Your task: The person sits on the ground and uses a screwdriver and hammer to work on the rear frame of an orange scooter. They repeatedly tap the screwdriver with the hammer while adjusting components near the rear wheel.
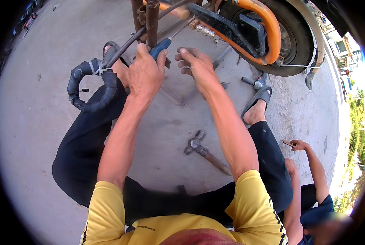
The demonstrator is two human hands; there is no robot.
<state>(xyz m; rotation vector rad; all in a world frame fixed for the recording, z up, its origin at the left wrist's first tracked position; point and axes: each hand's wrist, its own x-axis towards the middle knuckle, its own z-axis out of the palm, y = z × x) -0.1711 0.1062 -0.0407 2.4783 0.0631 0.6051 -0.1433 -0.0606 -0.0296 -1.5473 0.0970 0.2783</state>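
A hammer (205, 152) lies on grey ground (35, 122) — greenery (358, 134) far right.

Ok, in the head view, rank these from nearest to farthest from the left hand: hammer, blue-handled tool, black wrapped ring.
From the left hand:
1. Blue-handled tool: in its grasp.
2. Black wrapped ring: just to its left.
3. Hammer: on the ground, between the legs, below and right in the picture.

Open-air repair spot: concrete ground (39, 94) lies beneath the right hand (198, 67), an orange wheeled frame (274, 34) ahead-right, a hammer (207, 154) behind, sunlit greenery (357, 136) far right.
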